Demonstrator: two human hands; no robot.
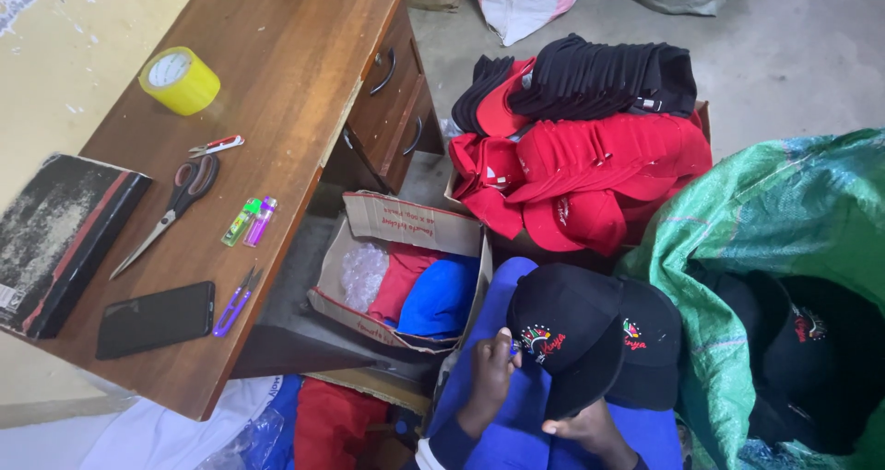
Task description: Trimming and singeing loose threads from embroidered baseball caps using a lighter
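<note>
On my lap, covered in blue cloth, lies a black cap (562, 327) with a coloured embroidered patch on its front. My left hand (487, 378) rests at the cap's left side, fingers closed by the patch around a small blue tool, only a tip of which shows. My right hand (590, 426) grips the lower edge of the cap's brim. A second black cap (650, 341) with a similar patch lies just right of it, partly under the first.
A wooden desk (277, 83) at left carries a yellow tape roll (180, 80), scissors (175, 203), small snips (238, 299), two lighters (251, 221), a phone (155, 319) and a dark book (55, 235). An open cardboard box (406, 272), stacked red and black caps (581, 147) and a green sack (784, 276) of black caps surround me.
</note>
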